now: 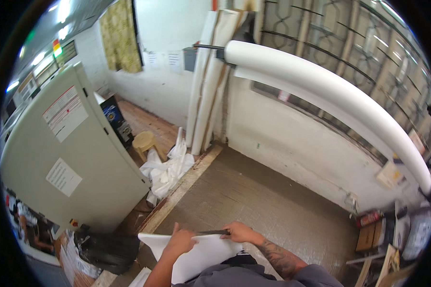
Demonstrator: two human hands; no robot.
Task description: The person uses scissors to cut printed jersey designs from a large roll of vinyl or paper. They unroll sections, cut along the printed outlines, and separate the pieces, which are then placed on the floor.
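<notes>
At lower centre I'm apparently handling the white sheet [203, 258] by its edge, my right hand [239, 233] pinching a dark strip [209, 232], my left hand's [181, 241] finger closure unclear, the next move calling for level support.

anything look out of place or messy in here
Yes: crumpled white sheeting lies heaped on the floor beside the cream stool. It looks odd because it is loose and bunched up, unlike the smooth white roll hanging by the window grille.

The sheet [203, 258] is white — the curtain [120, 38] yellowish and patterned.
</notes>
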